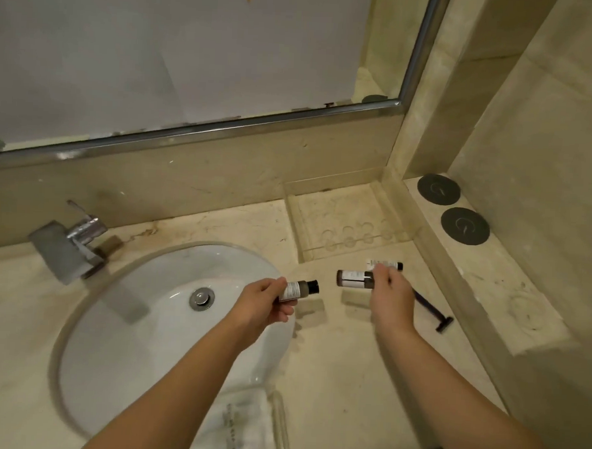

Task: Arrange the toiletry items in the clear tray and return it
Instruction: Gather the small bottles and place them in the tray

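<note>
Tap [70,243] at far left, basin [152,319] beside it, sunk in a pale stone counter [349,364]. Left hand [266,305] over the basin's right rim, fingers curled round a small bottle [299,289], dark cap pointing right. Right hand [387,291] above the counter, pinching a second bottle [353,279] at its right end; a third item, a pale tube [385,264], just behind the fingers — held or lying loose, cannot tell. Bottles judged light, stiff plastic, slick at the label — best gripped round the body. Clear tray [349,223] empty against the backsplash, nearly invisible, probably rigid and brittle; lift by both rims. Razor [430,310] on the counter at right — take by the handle. Two dark discs [439,188] on the ledge; tiled corner, mirror [194,47] above.
</note>
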A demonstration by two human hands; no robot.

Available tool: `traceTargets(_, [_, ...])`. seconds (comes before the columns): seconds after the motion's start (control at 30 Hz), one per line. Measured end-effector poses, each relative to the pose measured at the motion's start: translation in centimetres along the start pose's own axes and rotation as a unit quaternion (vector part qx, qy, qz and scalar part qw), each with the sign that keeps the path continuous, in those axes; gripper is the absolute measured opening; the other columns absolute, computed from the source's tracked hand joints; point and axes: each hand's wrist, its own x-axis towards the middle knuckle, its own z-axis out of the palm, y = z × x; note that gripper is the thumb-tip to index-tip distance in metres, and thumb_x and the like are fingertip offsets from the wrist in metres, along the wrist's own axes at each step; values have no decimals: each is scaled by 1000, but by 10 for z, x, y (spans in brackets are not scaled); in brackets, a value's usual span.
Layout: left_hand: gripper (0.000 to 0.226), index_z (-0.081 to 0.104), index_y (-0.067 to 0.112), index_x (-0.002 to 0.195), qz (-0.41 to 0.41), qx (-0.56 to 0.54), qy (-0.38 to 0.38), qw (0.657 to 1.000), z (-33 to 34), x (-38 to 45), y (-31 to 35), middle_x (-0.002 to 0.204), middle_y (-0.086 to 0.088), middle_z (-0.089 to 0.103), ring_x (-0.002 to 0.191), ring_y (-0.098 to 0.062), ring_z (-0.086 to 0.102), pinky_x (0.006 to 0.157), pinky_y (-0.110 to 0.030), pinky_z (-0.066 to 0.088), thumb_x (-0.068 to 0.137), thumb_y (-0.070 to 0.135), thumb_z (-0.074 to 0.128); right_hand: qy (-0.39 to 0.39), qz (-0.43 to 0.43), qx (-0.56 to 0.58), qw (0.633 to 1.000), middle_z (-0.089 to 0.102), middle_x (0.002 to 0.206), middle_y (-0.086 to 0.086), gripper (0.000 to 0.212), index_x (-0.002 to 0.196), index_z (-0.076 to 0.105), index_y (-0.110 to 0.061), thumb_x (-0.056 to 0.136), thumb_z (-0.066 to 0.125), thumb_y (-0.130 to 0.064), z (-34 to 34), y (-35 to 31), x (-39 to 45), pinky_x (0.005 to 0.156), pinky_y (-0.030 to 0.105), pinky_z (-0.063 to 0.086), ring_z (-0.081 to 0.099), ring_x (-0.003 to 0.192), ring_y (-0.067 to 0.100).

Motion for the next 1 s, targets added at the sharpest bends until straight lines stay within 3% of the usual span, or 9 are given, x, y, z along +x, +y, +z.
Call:
traceTargets(0.13, [26,61,-1,100,-19,-16,-38,999,-28,-25,-7,84,-18,65,59,-16,58,54,-20,54,100,21,48,-89,86,15,992,58,62,8,39,85,58,-5,98,39,-36,14,-9,-48,48,29,39,53,45,18])
traceTargets(0.3, [16,61,-3,103,-6,-44,-54,998,-73,-71,-32,88,-14,62,68,-19,66,61,-20,58,94,11,57,-160,213,140,954,57,67,9,36,88,53,-7,100,41,-38,34,-15,-119,39,24,43,61,48,23])
traceTargets(0.4, [7,62,0,94,10,-49,-58,997,-101,-96,-51,89,-14,59,77,-26,65,68,-24,60,87,-3,62,-205,244,164,933,57,72,11,29,88,52,-7,100,47,-33,44,-7,-150,35,20,42,61,43,20])
traceTargets(0.5, [18,62,2,88,27,-37,-56,997,-127,-117,-70,88,-13,58,79,-28,64,81,-31,60,81,-15,62,-264,227,165,923,58,79,14,16,90,51,-6,98,49,-20,52,4,-174,39,21,43,56,46,18])
traceTargets(0.57, [20,64,1,82,29,-44,-59,997,-143,-128,-82,98,-16,62,86,-28,64,88,-35,57,80,-18,60,-291,219,174,915,57,86,18,9,89,51,-6,97,49,-9,56,10,-190,47,23,50,61,57,24])
traceTargets(0.67, [21,64,1,76,30,-35,-50,998,-161,-140,-99,109,-19,65,95,-29,64,90,-33,55,79,-20,59,-327,207,185,903,57,95,21,14,85,52,-7,95,49,1,62,16,-213,59,24,53,63,72,28])
traceTargets(0.8, [26,61,7,80,47,-17,-25,998,-179,-153,-118,98,-17,63,91,-28,62,91,-36,55,78,-19,63,-365,151,153,906,59,96,22,19,100,54,-5,91,49,11,69,23,-232,58,25,50,59,69,23])
traceTargets(0.9, [33,61,9,96,48,-17,-30,998,-187,-160,-126,101,-15,64,92,-26,63,90,-36,55,78,-19,63,-383,128,89,911,59,92,18,28,117,55,-1,90,55,7,74,26,-241,52,24,46,56,62,18])
traceTargets(1.0, [32,67,9,98,53,7,-22,998,-192,-166,-131,99,-9,63,89,-21,62,83,-30,55,77,-15,66,-401,130,17,907,58,80,11,22,114,57,-2,99,50,-16,79,29,-249,46,23,36,48,53,14])
